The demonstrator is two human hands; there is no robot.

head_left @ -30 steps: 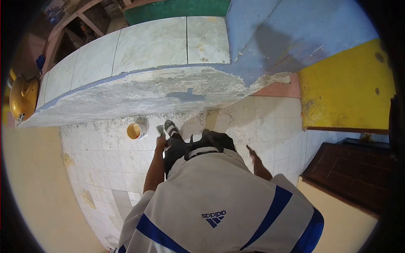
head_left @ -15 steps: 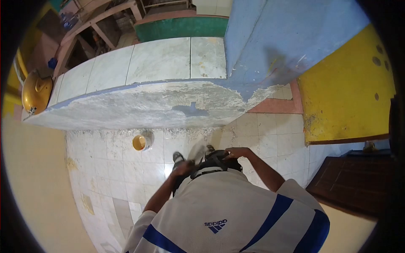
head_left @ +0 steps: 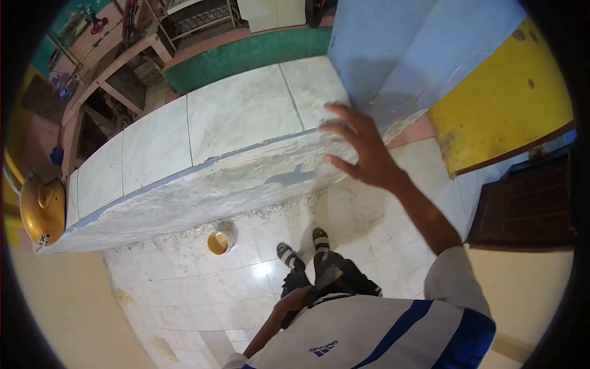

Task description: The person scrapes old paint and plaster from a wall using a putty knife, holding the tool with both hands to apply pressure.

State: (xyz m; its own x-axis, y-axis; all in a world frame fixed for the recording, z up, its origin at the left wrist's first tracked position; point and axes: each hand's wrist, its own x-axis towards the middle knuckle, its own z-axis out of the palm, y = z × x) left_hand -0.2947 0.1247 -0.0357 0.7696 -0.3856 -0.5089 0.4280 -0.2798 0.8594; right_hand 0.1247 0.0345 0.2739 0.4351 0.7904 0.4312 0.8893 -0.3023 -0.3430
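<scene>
My right hand (head_left: 362, 147) is raised over the low wall's edge at the right, its fingers spread and nothing in them. Below the fingertips is the tiled top (head_left: 239, 111) of the low wall. The wall's face (head_left: 215, 172) is rough and grey, with paint scraped off and a blue patch left. My left hand (head_left: 294, 299) is low at my waist, closed, beside the dark trousers (head_left: 344, 283). A blurred greyish shape shows just ahead of it; I cannot make out what this hand holds.
A small bucket (head_left: 219, 242) stands on the tiled floor by the wall base, among scraped flakes. A gold helmet (head_left: 43, 209) sits at the wall's left end. To the right are a blue pillar (head_left: 393, 49), a yellow panel (head_left: 498, 104) and a dark brown wooden piece (head_left: 522, 203).
My right hand has left my waist and risen forward to the wall's edge, its fingers opening. My left hand stays low near the waist. The view has shifted closer to the wall top.
</scene>
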